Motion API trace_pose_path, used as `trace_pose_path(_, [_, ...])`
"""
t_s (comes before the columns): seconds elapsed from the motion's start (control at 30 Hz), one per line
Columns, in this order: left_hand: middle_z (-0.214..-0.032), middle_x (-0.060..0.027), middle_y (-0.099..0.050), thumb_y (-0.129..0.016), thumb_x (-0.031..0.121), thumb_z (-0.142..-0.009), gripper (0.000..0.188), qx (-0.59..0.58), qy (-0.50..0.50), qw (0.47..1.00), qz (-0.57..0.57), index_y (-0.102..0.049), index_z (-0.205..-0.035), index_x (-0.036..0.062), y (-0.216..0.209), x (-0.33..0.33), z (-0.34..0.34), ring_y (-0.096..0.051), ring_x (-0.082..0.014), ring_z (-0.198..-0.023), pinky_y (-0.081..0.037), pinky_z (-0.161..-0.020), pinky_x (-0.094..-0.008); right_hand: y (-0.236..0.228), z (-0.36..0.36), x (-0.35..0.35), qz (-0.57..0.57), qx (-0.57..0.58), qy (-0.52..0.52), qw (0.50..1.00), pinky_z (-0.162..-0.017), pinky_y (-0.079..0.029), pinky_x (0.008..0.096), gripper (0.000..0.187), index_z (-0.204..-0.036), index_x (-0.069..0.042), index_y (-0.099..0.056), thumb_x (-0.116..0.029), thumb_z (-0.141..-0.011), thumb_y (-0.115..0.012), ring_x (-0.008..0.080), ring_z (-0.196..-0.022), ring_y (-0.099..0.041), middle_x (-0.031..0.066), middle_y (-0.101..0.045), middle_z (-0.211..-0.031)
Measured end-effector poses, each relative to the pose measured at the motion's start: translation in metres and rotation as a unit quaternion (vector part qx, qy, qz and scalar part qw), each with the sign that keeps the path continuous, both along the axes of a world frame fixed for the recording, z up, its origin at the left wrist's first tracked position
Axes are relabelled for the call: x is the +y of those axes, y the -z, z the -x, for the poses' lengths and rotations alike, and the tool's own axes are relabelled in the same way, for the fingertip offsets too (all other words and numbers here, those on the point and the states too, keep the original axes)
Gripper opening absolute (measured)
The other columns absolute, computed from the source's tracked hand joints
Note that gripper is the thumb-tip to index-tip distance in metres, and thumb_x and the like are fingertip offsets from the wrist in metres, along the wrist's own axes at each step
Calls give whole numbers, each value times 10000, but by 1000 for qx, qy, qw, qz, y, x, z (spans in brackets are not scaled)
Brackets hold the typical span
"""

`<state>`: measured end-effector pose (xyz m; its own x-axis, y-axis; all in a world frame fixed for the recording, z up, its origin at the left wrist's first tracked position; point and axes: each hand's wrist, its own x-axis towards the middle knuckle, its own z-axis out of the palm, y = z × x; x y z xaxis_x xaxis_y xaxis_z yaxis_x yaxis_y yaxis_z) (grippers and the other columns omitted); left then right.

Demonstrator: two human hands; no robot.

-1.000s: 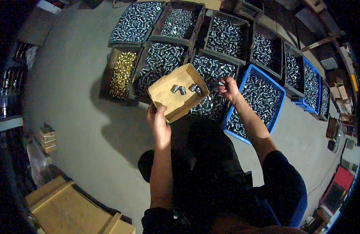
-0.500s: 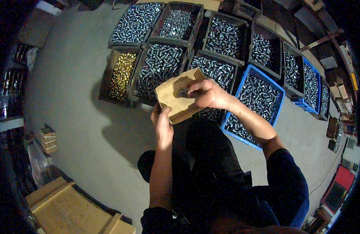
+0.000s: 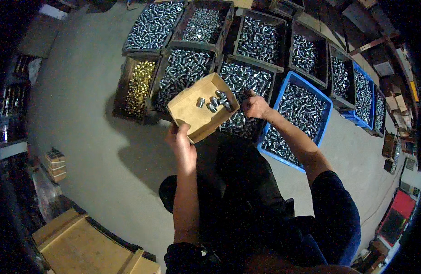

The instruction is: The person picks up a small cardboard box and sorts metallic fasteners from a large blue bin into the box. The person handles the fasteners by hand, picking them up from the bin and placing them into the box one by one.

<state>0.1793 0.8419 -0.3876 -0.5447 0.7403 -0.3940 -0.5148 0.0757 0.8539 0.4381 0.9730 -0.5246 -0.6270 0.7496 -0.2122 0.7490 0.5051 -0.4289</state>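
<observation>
I keep cardboard tray (image 3: 202, 106) level, tilt risks spilling silver fittings (image 3: 214, 101) inside. Left hand (image 3: 181, 143) grips tray's near corner, forearm rising straight up. Right hand (image 3: 255, 107) just beside tray, closed loosely over dark bin of fittings (image 3: 245, 86); contents unclear. Blue crate (image 3: 298, 118) right of it.

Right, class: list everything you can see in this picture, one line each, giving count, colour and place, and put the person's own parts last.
Cardboard box: one, tan, held up over the crates.
Metal parts in box: a few, silver, far corner.
Dark crates: several, full of silver parts, in rows on the floor.
Brass crate: one, gold parts, left end.
Blue crate: one near, silver parts, right; more blue ones farther right.
Wooden crates: tan, lower left.
Floor: grey concrete.
Left hand: holds the box's near edge.
Right hand: closed, over a dark crate beside the box.
</observation>
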Motion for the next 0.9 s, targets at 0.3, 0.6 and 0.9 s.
trace_pose_path(0.3, [-986, -82, -567, -516, -31, -679, 384, 30, -2, 999, 22, -544, -1062, -45, -14, 2, -7, -529, -177, -917, -390, -849, -293, 19, 0, -30, -141, 123, -6, 982, -723, -457, 365, 188, -748, -80, -617, -142, -571, -604, 321, -873, -516, 160, -551, -844])
trace_pose_path(0.6, [-991, -83, -570, -514, -34, -678, 385, 60, 23, 997, 31, -544, -1062, -54, -14, 1, -5, -538, -177, -899, -397, -839, -287, 40, -9, -40, -218, 183, -51, 957, -794, -458, 422, 284, -823, -37, -643, -171, -576, -602, 370, -931, -497, 212, -515, -1059])
trace_pose_path(0.9, [-1024, -98, -565, -535, -16, -682, 418, 43, 54, 998, 4, -528, -1098, -62, -20, 8, -11, -534, -184, -934, -388, -862, -288, 130, -39, -24, -104, 25, -149, 983, -1012, -246, 359, 466, -1241, -42, -363, -231, -824, -450, 256, -1207, -317, 131, -337, -1316])
